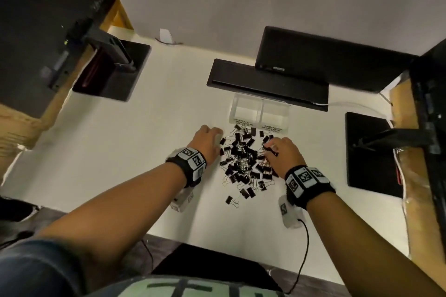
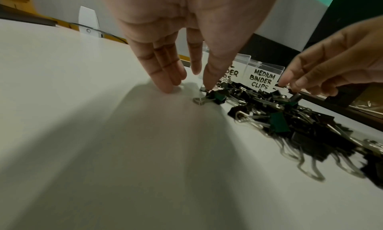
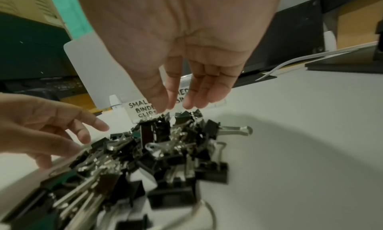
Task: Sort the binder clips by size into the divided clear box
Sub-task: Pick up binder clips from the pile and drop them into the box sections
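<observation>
Reaching into the clips [image 1: 243, 159] heaped on the surface [image 1: 120, 152] just before the box [image 1: 259, 113], both compartments bare; left hand [image 1: 208, 143] fingers straight at the heap's edge, right hand [image 1: 282, 154] pinching one clip; sorting barely begun.

I see a loose heap of black binder clips [image 1: 243, 161] with silver wire handles lying on the white desk, bodies and handles tangled at every angle; a few strays sit on the near side. Just beyond its far edge stands the clear box [image 1: 259, 113], upright, split into 2 compartments: the left labelled "SMALL BINDER CLIPS", the right "MEDIUM BINDER CLIPS". Both look empty to me.
</observation>
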The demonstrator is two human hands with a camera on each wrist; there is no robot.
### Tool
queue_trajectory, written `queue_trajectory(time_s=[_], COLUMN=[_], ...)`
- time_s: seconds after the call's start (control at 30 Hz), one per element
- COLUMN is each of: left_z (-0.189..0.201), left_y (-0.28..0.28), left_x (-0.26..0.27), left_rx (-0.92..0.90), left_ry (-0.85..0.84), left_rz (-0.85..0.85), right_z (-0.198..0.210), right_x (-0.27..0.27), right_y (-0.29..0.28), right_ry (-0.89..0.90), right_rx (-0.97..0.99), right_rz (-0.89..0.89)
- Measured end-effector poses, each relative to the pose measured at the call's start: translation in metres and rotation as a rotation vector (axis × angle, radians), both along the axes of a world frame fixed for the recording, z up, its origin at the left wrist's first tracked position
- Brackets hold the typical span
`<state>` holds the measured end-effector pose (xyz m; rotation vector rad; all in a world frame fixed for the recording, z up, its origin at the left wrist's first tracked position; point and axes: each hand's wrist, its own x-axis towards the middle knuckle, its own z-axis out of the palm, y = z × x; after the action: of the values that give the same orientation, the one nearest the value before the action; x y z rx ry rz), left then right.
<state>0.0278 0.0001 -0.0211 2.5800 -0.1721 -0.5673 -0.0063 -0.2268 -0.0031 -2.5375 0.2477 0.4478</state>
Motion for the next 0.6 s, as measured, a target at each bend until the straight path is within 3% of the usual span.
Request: queue_trajectory(time_s=[0.2, 0.4, 0.6], left_z=[-0.005, -0.007, -0.005], left_y=[-0.011, -0.011, -0.003], left_x=[0.009, 0.011, 0.003], left_rx=[0.011, -0.035, -0.168], left_ry=[0.013, 0.033, 0.021], left_rz=[-0.027, 0.024, 0.13], right_z=[-0.001, -0.01, -0.012], right_x=[0.02, 0.03, 0.033], right_y=[0.032, 0.066, 0.072], right_ry=[-0.047, -0.043, -0.047], right_rx=[0.037, -0.078, -0.089], right_rz=[0.15, 0.322, 0.265])
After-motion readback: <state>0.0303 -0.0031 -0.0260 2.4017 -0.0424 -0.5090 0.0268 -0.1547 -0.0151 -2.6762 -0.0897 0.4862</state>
